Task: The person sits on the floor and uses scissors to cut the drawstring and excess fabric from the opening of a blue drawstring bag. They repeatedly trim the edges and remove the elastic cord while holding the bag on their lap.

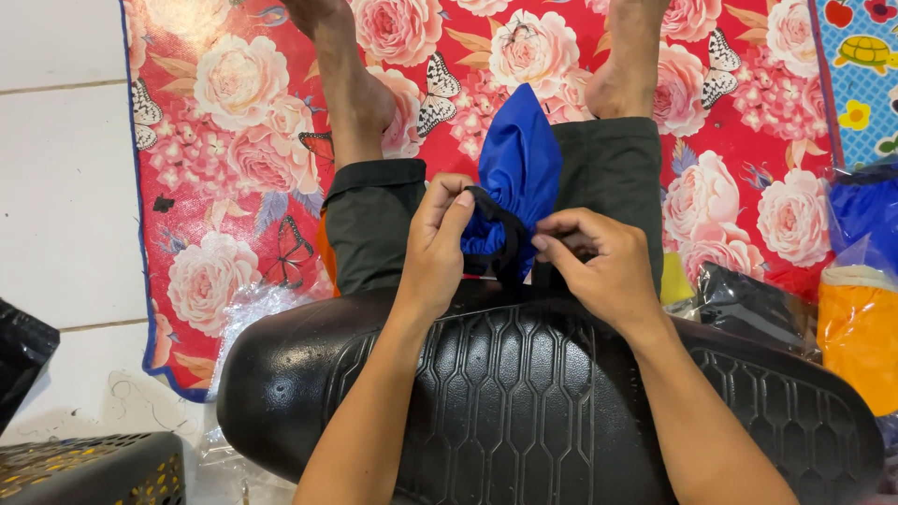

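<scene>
Over the lap in the head view, left hand [435, 245] and right hand [599, 262] each pinch the black trim [500, 234] of a blue cloth [519, 159] above the black seat [524, 393]; trim only partly worked, most cloth loose.

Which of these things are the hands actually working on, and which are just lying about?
In hand:
left hand
right hand
blue cloth piece with black edging
black patterned seat

Lying about:
floral mat
orange bag
blue bag
grey basket
</scene>
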